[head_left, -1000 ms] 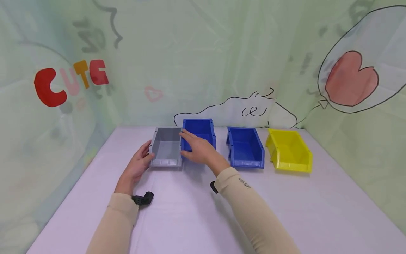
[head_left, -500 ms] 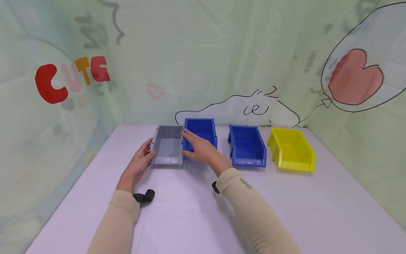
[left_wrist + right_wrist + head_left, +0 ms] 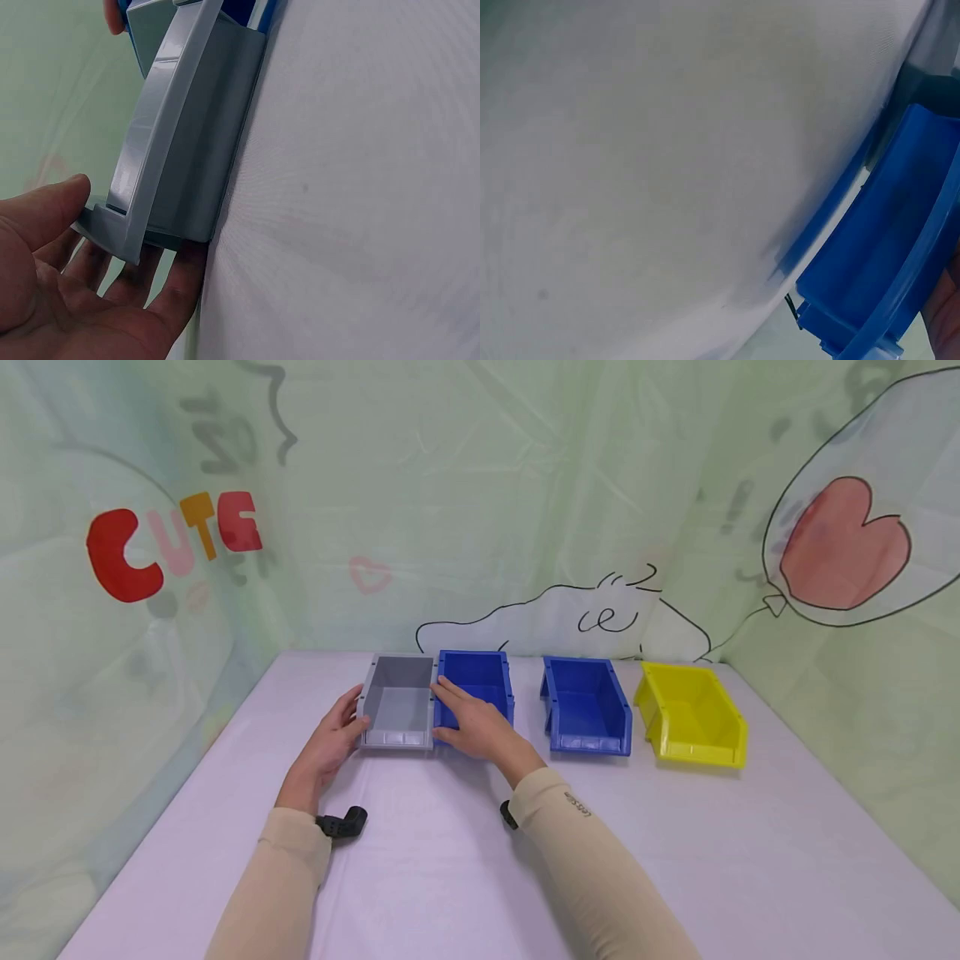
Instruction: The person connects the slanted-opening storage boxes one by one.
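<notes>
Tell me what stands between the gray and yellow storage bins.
The head view shows the left blue storage bin, partly hidden by the right hand, then, past a gap, the right blue storage bin.

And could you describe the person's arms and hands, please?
The left hand and right hand wear no gloves. The left sleeve and right sleeve are beige, the right with small dark lettering. A black device shows at each wrist.
</notes>
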Action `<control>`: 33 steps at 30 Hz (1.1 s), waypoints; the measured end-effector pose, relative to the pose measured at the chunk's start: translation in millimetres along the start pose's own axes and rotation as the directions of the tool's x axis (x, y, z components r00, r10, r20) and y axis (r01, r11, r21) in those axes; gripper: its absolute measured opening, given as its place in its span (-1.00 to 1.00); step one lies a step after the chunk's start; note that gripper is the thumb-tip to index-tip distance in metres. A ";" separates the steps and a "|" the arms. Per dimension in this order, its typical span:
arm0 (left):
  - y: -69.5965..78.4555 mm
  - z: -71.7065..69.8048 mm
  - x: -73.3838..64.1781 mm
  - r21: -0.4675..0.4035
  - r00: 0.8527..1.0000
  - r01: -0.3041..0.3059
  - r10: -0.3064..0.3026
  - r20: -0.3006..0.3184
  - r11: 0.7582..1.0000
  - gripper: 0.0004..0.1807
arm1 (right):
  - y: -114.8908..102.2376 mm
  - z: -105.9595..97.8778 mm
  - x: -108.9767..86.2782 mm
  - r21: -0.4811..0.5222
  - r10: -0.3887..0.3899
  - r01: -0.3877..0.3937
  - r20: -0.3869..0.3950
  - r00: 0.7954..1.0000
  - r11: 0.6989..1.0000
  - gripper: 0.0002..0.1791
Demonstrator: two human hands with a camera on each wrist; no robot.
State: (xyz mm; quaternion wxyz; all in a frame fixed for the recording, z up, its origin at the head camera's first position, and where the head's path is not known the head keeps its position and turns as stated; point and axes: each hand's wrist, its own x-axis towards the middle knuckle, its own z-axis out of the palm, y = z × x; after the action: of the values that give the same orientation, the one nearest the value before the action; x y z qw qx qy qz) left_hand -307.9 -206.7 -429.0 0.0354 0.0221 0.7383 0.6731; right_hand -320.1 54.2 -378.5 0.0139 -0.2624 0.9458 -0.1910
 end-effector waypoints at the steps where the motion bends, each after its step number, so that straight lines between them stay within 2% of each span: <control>1: 0.4 0.4 0.7 0.000 1.000 -0.002 0.002 0.001 1.000 -0.26 | 0.2 -0.7 -0.3 0.000 0.001 -0.001 0.002 1.000 1.000 -0.12; 7: 2.5 1.9 3.6 -0.003 1.000 -0.008 0.008 0.002 1.000 -0.25 | 1.6 -2.4 -1.5 0.010 0.022 -0.022 0.017 1.000 1.000 -0.10; 17: -0.8 -3.4 0.6 -0.017 1.000 -0.004 0.004 0.009 1.000 -0.25 | 1.6 7.9 1.2 -0.006 0.028 -0.028 0.044 0.999 1.000 -0.10; 26: 2.9 -4.8 1.7 -0.017 1.000 -0.016 0.017 0.011 1.000 -0.24 | -9.6 2.4 1.3 -0.107 0.041 -0.035 0.054 0.998 0.994 -0.10; 33: -2.4 -3.2 3.8 -0.037 1.000 -0.014 0.015 0.019 0.999 -0.25 | -12.8 2.1 1.2 -0.170 0.066 -0.056 0.050 0.997 0.984 -0.10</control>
State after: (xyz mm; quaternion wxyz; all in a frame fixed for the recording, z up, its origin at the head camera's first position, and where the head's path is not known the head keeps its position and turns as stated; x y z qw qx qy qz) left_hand -311.9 -209.8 -431.2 0.0380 0.0332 0.7251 0.6868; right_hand -314.5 42.7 -375.7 0.0235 -0.2387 0.9654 -0.1026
